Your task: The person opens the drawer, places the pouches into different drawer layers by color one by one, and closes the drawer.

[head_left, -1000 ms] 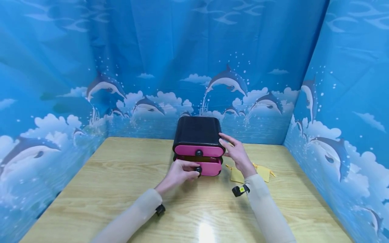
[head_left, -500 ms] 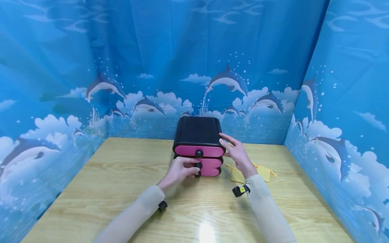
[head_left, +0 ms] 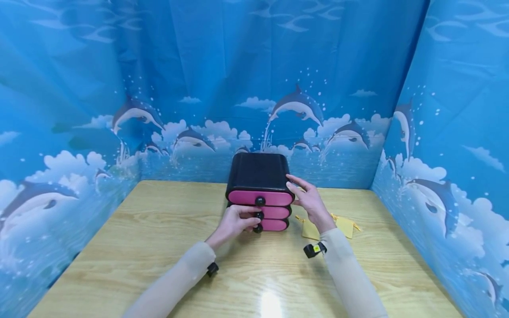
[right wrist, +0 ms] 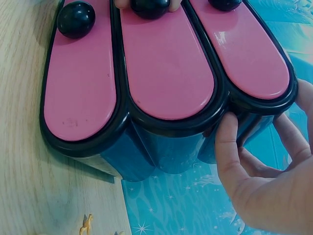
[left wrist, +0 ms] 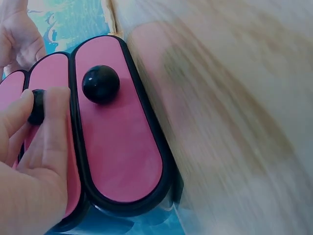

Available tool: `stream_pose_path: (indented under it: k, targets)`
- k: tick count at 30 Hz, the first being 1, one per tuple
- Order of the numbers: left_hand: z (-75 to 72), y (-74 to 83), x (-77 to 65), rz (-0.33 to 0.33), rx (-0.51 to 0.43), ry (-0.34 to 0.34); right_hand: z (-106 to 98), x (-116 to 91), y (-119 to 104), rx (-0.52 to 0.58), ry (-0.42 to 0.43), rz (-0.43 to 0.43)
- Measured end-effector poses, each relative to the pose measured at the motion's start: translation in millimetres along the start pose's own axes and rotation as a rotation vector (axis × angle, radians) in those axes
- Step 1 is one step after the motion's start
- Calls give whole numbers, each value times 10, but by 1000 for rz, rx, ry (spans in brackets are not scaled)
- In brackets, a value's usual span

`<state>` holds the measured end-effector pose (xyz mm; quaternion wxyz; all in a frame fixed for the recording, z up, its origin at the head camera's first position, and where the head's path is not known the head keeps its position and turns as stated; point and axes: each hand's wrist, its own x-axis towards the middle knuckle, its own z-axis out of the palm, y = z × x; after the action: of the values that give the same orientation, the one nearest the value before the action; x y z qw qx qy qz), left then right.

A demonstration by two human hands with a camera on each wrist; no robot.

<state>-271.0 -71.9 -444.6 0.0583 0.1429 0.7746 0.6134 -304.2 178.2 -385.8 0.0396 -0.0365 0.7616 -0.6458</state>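
Note:
A small black drawer cabinet (head_left: 260,170) with three pink drawer fronts stands on the table. My left hand (head_left: 234,223) pinches the round black knob (left wrist: 37,106) of the middle drawer (right wrist: 166,73) between thumb and fingers. That drawer sits level with the top drawer (head_left: 242,197) and the bottom drawer (left wrist: 120,147). At the cabinet's upper right side, my right hand (head_left: 312,203) grips the body, its thumb (right wrist: 226,134) at the groove below the top tier and its other fingers around the top tier's side.
Yellow drawstring pouches (head_left: 345,226) lie on the wooden table (head_left: 175,212) to the right, partly hidden by the right wrist. A blue dolphin-print curtain (head_left: 199,88) closes off the back and both sides.
The middle drawer, pulled out a second ago, has slid back into the cabinet with the left hand on its knob, uncovering the bottom drawer front. The right hand has stayed put.

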Motion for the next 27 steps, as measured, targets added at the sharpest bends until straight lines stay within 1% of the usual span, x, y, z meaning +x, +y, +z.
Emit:
stream_pose_path:
  k: [3, 7, 11, 15, 16, 19, 21, 23, 27]
  targets:
    - [-18, 4, -12, 2, 20, -20, 2, 4, 2, 1, -2, -1]
    - [-34, 22, -19, 22, 69, -39, -4, 4, 5, 6, -5, -7]
    - [-33, 44, -39, 22, 123, 1, -7, -6, 7, -6, -9, -19]
    - [-50, 53, -75, 56, 94, 51, 9, -31, 9, -33, 4, -42]
    - [-62, 57, -84, 71, 94, 63, 18, -44, 9, -38, 16, -49]
    - [-103, 76, -117, 87, 81, 92, 48, -94, 13, -49, 58, -73]
    - [-136, 100, -135, 88, 97, 112, 66, -130, 21, -54, 108, -93]
    - [-167, 126, -147, 99, 89, 127, 79, -163, 29, -52, 159, -123]
    - [-234, 175, -155, 165, 82, 166, 92, -205, 59, -30, 255, -189]
